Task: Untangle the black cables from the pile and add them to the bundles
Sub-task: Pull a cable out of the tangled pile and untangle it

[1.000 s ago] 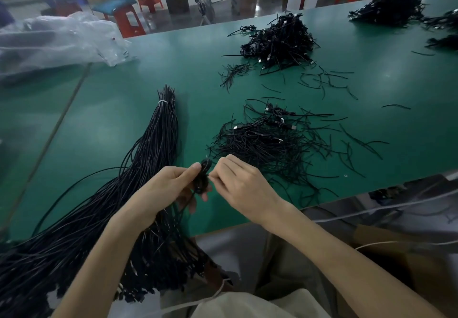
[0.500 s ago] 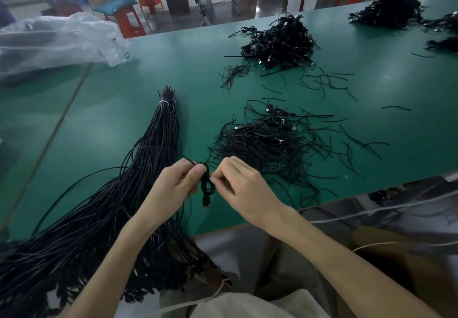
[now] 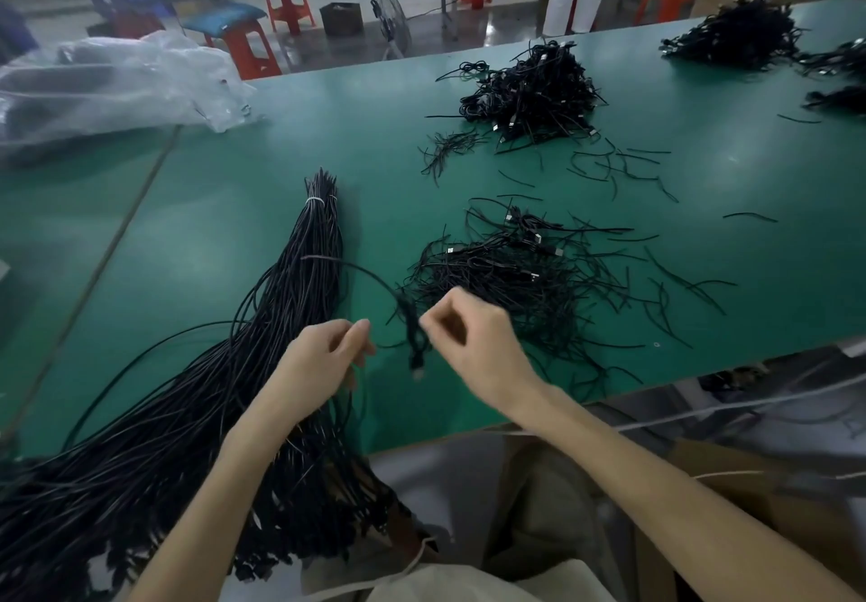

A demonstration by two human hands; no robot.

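The right grip (image 3: 473,348) pinches a kinked black cable (image 3: 411,325) above the desk's (image 3: 234,226) near edge. The cable's free length arches over onto the tied bundle (image 3: 300,301) at the left. The left grip (image 3: 318,357), finger and thumb pressed together, pinches a thin strand of it. The tangled pile (image 3: 515,282) lies just behind the right grip. A second heap (image 3: 534,90) and a plastic bag (image 3: 117,81) sit by the far edge.

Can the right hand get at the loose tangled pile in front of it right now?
Probably yes: the loose pile lies just beyond the right hand with nothing between them. But its fingers pinch a cable, so it would likely need to pass that off first.
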